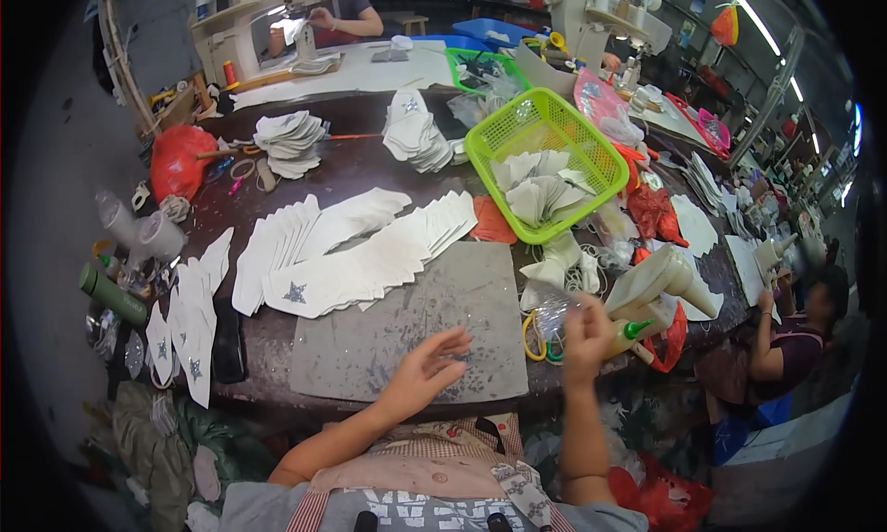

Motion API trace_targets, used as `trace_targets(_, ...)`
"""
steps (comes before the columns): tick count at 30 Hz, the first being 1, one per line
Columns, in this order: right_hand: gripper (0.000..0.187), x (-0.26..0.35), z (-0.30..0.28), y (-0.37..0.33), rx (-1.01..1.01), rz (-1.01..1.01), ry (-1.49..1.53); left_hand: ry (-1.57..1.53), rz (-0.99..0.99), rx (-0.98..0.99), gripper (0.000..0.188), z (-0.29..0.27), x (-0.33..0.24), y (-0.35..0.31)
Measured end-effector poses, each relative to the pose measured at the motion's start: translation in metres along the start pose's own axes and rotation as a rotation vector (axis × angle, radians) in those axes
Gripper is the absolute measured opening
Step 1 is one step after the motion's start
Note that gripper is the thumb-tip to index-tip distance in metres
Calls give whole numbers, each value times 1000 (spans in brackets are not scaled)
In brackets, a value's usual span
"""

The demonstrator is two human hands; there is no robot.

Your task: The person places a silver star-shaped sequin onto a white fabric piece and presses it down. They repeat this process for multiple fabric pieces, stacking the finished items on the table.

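Observation:
My left hand [427, 375] hovers over the near part of a grey work board [407, 338], its fingers stretched out and nothing in them. To the right, my right hand [587, 338] is raised with curled fingers, somewhat blurred; a thin dark thing seems to stick out from it, too unclear to name. Beside it are yellow-handled scissors [531, 338] and a bottle with a green nozzle [624, 338]. Overlapping rows of white cut pieces [360, 269] fan across the board's far edge, the front one bearing a glittery star. More star-marked pieces [194, 324] lie at the left.
A green basket [480, 153] holds more pieces. Further stacks [288, 139] lie at the back, near a red bag [180, 160]. At the left stand thread cones [159, 236] and a green flask [111, 292]. People work at a sewing machine [222, 47] and at the right.

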State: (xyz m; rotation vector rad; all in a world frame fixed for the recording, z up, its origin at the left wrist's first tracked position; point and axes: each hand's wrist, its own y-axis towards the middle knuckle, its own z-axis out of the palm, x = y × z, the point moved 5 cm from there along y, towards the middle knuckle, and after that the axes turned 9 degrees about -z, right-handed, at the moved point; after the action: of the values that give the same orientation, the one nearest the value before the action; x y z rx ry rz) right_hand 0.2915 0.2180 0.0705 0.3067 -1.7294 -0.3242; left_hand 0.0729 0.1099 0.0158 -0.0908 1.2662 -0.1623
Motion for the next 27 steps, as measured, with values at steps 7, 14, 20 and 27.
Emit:
trace_targets(7, 20, 19, 86, -64, 30, -228, 134, -400, 33, -178, 16, -3, -7, 10)
trace_targets(14, 22, 1, 113, -82, 165, 163, 511, -441, 38, -249, 14, -31, 9, -1)
trace_targets(20, 36, -14, 136, -83, 228, 725, 1165, -704, -135, -167, 16, -36, 26, -2)
trace_targets(27, 50, -7, 142, -96, 339, 988, 1245, -692, -144, -137, 19, -45, 20, -12)
